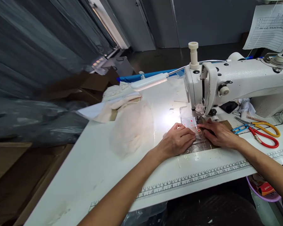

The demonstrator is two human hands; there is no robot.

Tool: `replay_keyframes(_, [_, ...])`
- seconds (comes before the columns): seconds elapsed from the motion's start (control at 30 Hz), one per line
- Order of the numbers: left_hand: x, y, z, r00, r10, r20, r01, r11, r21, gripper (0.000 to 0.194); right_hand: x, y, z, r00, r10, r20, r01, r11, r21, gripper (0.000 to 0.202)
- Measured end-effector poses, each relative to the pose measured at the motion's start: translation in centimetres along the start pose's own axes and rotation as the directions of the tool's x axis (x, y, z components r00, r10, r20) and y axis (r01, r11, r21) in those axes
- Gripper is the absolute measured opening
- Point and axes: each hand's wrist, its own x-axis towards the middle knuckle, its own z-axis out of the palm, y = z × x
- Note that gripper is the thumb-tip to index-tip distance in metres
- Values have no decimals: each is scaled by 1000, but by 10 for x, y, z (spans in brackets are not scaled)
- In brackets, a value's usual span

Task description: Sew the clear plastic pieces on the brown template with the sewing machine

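Note:
My left hand (179, 139) rests palm down, fingers bent together, on thin sheer fabric (198, 137) in front of the needle of a white sewing machine (245, 77). From the other side, my right hand (218, 133) pinches at the same fabric, its index finger close to the presser foot (198, 120). The fabric is see-through and its outline is hard to make out. Below it lies a shiny metal plate (199, 148) in the tabletop; several red marks show around the foot. A pale pink heap of sheer cloth (134, 128) lies left of my left hand.
Right of my right hand lie red-handled scissors (265, 138), yellow-handled scissors (269, 128) and blue thread snips (240, 128). A lamp (149, 82) reaches over the white table (85, 175). A ruler strip (191, 181) follows the front edge. Cardboard boxes (25, 175) stand left.

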Motion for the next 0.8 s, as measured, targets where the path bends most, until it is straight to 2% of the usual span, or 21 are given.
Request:
replay_keyframes(0.1, [-1,0,1,1000,1,-8,-1,1000,19,14,0,2,-2,999,9,-51,-5,997,73,36])
replay_keyframes(0.2, [-2,0,0,1000,8,5,-8,999,38,15,-2,2,-3,997,-33,-63,38,995,88,35])
replay_keyframes(0.37, [-3,0,0,999,16,35,-18,998,66,18,-6,-2,-3,986,-165,22,164,986,17,33])
replay_keyframes(0.5, [-3,1,1,999,13,40,-16,997,76,19,-7,-8,-7,979,-188,75,194,978,-81,34])
replay_keyframes(0.67, [1,4,-2,999,-13,-41,14,1000,24,11,-7,-11,-9,976,-189,105,202,971,-129,34])
replay_keyframes(0.8, [2,4,-4,978,-142,-154,162,979,127,17,-7,-10,-7,974,-208,86,218,967,-133,35])
